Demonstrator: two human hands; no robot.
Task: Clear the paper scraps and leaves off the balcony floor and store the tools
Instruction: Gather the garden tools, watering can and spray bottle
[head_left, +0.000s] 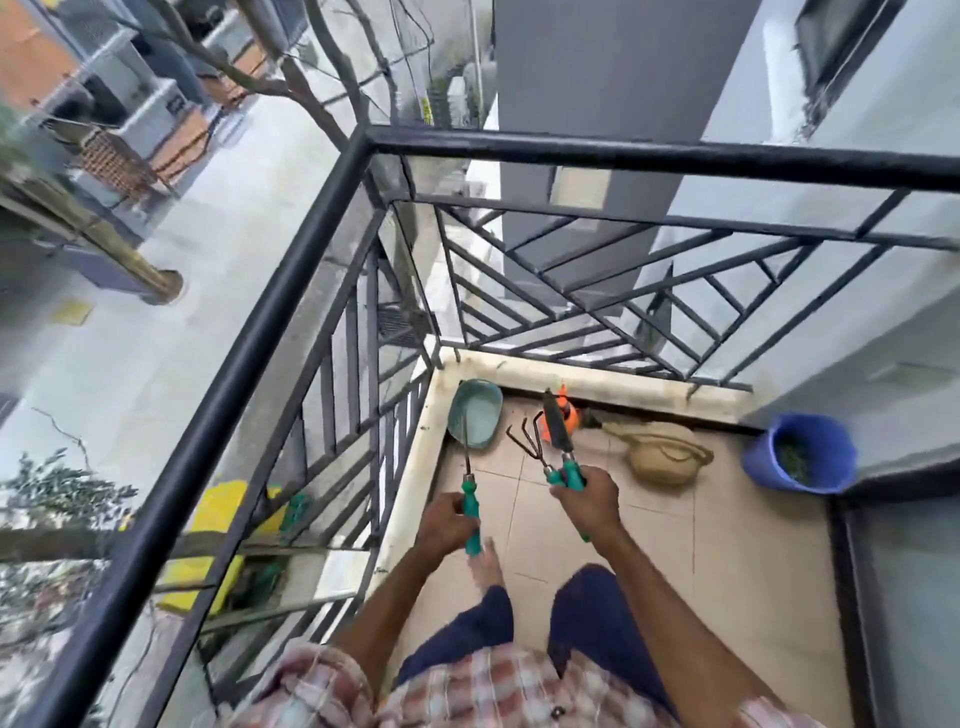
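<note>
Tools (470, 496), three in all: left hand (447, 525) grips one, right hand (584, 496) grips two, a rake (525, 437) and trowel (558, 426).

Tiled floor (727, 545) lies open right of and below the right hand's (587, 499) fingers. Ahead of them, past the gripped rake (524, 436) and trowel (558, 428), an orange object (570, 415) and a tan sack (665, 454) fill the corner; a blue bucket (797, 452) stands farther right. Ahead of the left hand's (449, 519) fingers, round a green-handled tool (471, 506), sits a green tub (480, 410); black railing (283, 291) bars their left.
</note>
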